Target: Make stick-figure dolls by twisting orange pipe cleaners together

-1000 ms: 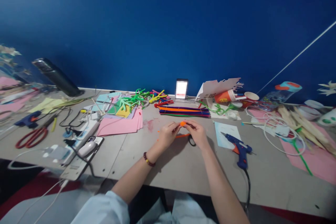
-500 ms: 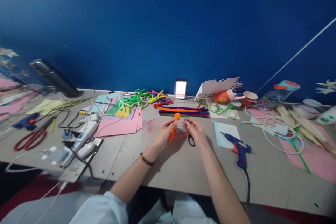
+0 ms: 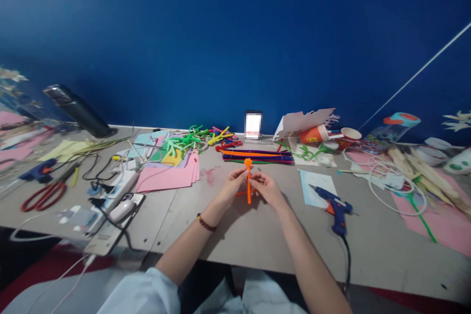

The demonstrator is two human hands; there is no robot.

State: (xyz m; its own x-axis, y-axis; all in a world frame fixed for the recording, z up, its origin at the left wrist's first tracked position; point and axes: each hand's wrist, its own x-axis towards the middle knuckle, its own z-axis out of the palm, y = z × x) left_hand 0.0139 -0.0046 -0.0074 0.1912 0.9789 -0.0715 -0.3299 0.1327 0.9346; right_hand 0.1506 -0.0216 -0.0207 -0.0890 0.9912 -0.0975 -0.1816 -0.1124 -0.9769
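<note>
Though close, pipe cleaners (image 3: 257, 156) behind fingers (image 3: 259, 182)

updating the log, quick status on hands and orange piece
Left hand pinching orange piece; right hand at its stem. Piece: rounded tip, straight stem. Glue gun to the right, apart from both hands.

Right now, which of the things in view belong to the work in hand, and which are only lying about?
In the work:
orange piece, held by left hand and right hand
bundle of coloured strips, probably: some are also orange

Apparently just lying about:
glue gun on the right
red-handled scissors
black bottle
white mouse
</note>
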